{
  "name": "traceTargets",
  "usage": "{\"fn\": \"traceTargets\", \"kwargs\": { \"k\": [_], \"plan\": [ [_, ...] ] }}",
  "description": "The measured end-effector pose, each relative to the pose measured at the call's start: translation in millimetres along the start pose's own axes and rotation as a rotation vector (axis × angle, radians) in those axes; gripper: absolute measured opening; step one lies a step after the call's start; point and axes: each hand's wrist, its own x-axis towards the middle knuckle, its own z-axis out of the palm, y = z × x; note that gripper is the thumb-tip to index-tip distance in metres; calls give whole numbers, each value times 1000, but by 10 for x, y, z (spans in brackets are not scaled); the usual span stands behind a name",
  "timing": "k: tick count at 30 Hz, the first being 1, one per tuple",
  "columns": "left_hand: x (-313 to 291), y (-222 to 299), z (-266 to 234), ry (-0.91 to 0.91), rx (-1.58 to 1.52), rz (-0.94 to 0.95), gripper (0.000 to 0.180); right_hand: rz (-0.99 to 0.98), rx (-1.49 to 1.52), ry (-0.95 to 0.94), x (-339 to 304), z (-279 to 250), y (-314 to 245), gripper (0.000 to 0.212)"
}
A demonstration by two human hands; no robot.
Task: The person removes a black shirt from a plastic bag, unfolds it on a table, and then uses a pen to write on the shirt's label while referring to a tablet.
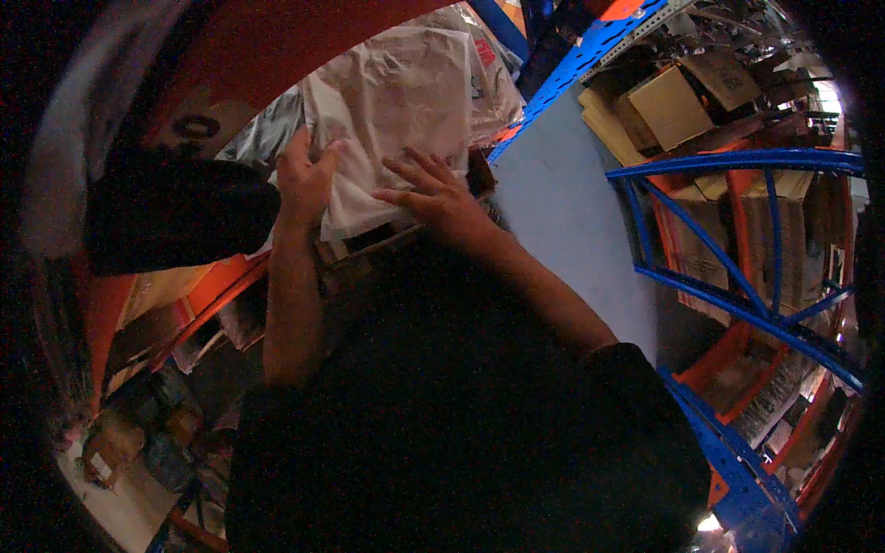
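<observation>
"Where's the white bag [396,111], and what hems it in?"

"Upper middle, ahead of the person's dark shirt [461,396]. An orange beam [277,46] slants close by on the far left side; a blue post [576,60] stands near its right. Past that post, a strip of grey floor [562,203] runs between the shelves."

"And the hands?"

"The left hand [304,184] grasps the bag's left edge, thumb on top. The right hand [447,203] is loose, fingers spread over the near right part; whether its palm presses down, I can't tell."

"What's under the bag?"

"Clear plastic wrapping [498,83] shows past its right and left edges. Below the near edge it's too dark to make out."

"The room?"

"Dim, a storage place with racks. Across the floor, a blue rack frame [705,235] bears cardboard."

"Counts?"

"Two hands, one white bag on top, one blue post beside it. The cardboard boxes [671,109] at upper right are several; overlap and blur spoil an exact number."
</observation>
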Motion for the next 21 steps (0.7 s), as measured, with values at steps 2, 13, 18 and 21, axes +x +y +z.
{"fn": "traceTargets", "kwargs": {
  "k": [2, 13, 18, 21],
  "plan": [
    [56, -325, -108, 158, -38, 66, 43, 21, -61, -56, 128, -14, -71, 55],
    [-30, -2402, -536, 274, 602, -205, 38, 185, -415, 98, 455, -244, 607, 60],
    [53, -2681, -110, 96, 634, -314, 37, 162, -467, 152, 465, -239, 674, 46],
    [50, -2695, -119, 161, 559, -342, 35, 148, -338, 207, 576, -213, 685, 38]
  ]
}}
